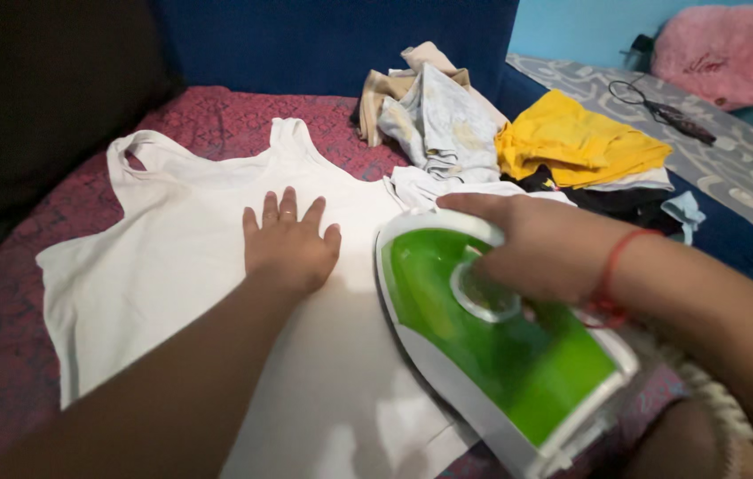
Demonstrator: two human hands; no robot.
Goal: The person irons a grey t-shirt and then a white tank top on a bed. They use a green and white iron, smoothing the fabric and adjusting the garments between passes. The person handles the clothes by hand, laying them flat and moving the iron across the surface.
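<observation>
Two hands work on a white sleeveless cotton undershirt [172, 266] spread over the red patterned cloth [216, 115]. Right hand [536, 248] grips the green-and-white plastic iron [492, 346]; left hand [292, 244] presses flat, fingers spread. Farther lies a crumpled clothes pile [518, 133].

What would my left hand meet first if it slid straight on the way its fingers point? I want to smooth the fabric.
The left hand lies flat on the white tank top, fingers toward its neckline; past that, probably only the red patterned cover.
</observation>
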